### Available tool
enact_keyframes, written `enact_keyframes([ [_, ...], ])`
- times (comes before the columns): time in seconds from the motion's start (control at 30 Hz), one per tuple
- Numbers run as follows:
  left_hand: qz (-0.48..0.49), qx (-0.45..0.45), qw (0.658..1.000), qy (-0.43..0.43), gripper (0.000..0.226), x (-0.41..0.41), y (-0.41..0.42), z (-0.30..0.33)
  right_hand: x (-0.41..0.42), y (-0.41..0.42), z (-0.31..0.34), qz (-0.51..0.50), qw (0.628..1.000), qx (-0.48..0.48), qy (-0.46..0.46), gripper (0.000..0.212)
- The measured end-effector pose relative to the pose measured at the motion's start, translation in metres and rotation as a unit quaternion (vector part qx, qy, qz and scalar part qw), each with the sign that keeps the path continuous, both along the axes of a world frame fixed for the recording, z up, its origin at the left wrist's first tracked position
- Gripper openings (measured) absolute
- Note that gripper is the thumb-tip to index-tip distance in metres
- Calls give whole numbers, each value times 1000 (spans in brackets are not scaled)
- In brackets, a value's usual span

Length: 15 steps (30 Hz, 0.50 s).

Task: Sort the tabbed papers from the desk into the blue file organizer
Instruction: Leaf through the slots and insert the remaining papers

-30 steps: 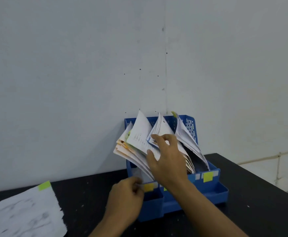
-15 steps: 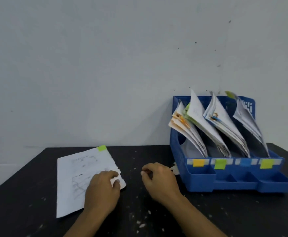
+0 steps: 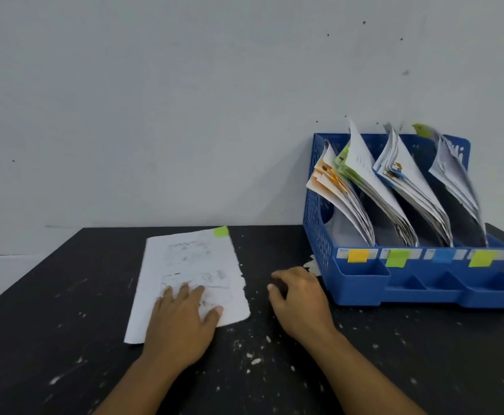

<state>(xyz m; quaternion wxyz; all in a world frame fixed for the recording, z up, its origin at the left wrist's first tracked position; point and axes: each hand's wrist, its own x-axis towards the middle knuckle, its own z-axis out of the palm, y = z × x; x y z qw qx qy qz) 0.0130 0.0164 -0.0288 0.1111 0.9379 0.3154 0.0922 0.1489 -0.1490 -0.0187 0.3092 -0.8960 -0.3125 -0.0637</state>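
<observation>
Left hand (image 3: 182, 319) slid further onto tabbed paper (image 3: 191, 265), fingers flat; right hand (image 3: 300, 304) loosely curled, empty.

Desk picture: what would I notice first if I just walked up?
The blue organizer at the right, its four slots stuffed with leaning papers. Next, the white sheet with a green tab lying on the black desk, the left hand flat on it.
</observation>
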Motion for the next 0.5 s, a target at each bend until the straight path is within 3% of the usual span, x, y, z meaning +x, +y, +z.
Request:
enact_keyframes([
  [0.2,-91,18,995,-43,67,1,-41,1,1,-1,3,-71,991,-111,23,63],
  [0.33,-105,42,992,-53,92,1,-44,1,-2,-1,3,-74,978,-189,55,86],
  [0.43,-105,41,992,-61,95,5,-42,-1,-3,-1,2,-68,979,-186,45,79],
  [0.5,-108,39,992,-44,83,9,-39,-3,-4,0,3,-64,980,-186,33,69],
])
